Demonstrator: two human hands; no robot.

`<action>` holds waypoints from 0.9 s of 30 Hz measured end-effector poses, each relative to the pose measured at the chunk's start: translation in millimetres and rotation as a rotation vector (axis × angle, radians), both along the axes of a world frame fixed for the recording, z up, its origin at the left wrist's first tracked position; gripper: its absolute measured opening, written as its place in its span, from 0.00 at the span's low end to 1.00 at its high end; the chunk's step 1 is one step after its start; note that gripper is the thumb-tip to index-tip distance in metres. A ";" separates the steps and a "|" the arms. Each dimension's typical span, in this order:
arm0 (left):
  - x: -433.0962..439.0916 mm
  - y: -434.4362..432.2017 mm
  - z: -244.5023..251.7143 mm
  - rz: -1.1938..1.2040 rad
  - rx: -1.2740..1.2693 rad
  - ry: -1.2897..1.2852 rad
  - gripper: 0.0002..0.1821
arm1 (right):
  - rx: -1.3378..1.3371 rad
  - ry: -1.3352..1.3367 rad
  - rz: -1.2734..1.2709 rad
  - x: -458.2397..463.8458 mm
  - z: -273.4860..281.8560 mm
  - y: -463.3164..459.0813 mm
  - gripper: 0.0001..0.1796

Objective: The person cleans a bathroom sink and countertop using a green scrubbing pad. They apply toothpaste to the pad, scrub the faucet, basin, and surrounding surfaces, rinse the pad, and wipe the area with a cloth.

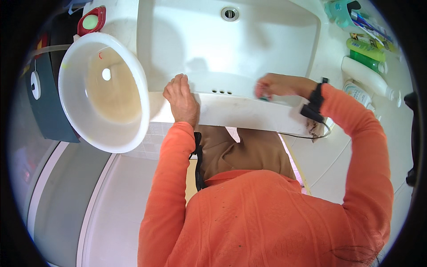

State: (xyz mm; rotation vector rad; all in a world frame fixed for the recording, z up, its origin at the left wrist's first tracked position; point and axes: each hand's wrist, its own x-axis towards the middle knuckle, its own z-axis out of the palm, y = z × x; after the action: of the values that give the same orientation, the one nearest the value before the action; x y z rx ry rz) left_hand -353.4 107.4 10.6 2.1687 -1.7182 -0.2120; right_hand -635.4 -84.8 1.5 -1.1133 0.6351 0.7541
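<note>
Before me is a white ceramic washbasin (pixel 220 43) with a metal drain (pixel 230 14) at its far side. My left hand (pixel 182 98) rests on the basin's near rim, left of the three overflow holes (pixel 221 91), and holds nothing. Blurred by motion, my right hand (pixel 278 85) is curled at the near wall of the basin, towards the right. Its fingers close around a small green thing (pixel 264 98), perhaps a scouring pad, mostly hidden by the hand.
A white plastic tub (pixel 71 100) of cloudy water stands left of the basin. Behind it sits a red soap dish (pixel 102 15) with green soap (pixel 90 22). On the right counter lie a white bottle (pixel 363 75), a green bottle (pixel 365 61) and a toothbrush cup (pixel 338 13). A brown cloth (pixel 313 128) hangs nearby.
</note>
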 end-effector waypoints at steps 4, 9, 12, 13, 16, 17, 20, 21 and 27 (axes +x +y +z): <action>1.1 -1.1 1.5 -0.010 -0.019 0.000 0.28 | -0.107 -0.500 -0.074 103.1 -19.5 22.0 0.17; 1.3 0.4 1.0 -0.022 -0.023 0.003 0.27 | -0.055 -0.336 -0.079 60.5 -6.6 9.6 0.14; 2.3 1.4 -1.3 -0.017 -0.024 0.011 0.27 | 0.044 -0.001 -0.017 -11.7 9.6 -5.1 0.10; 2.5 1.6 -2.2 -0.022 -0.012 0.003 0.27 | -0.020 0.124 0.076 -25.1 10.9 -6.9 0.09; 3.2 3.3 -2.9 -0.020 0.020 -0.018 0.26 | -0.013 -0.059 -0.156 -16.9 -1.8 6.4 0.08; 3.4 3.5 -3.2 -0.021 0.020 -0.020 0.25 | 0.002 -0.129 -0.235 -7.0 -8.1 11.2 0.08; 3.6 3.1 -3.5 -0.020 0.011 -0.025 0.24 | 0.035 -0.139 -0.301 1.2 -11.4 17.3 0.06; 3.3 3.4 -3.2 -0.018 0.014 -0.023 0.24 | -0.044 -0.049 -0.240 -2.6 -9.8 15.3 0.06; 3.1 4.8 -2.9 -0.005 -0.010 -0.066 0.24 | -0.685 -0.106 0.676 -70.9 18.9 7.5 0.09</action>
State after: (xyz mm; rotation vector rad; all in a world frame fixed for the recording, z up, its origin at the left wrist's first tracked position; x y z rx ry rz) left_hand -350.4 112.2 7.7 2.1876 -1.7562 -0.1351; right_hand -706.3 -77.3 20.4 -2.0412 0.4233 1.0738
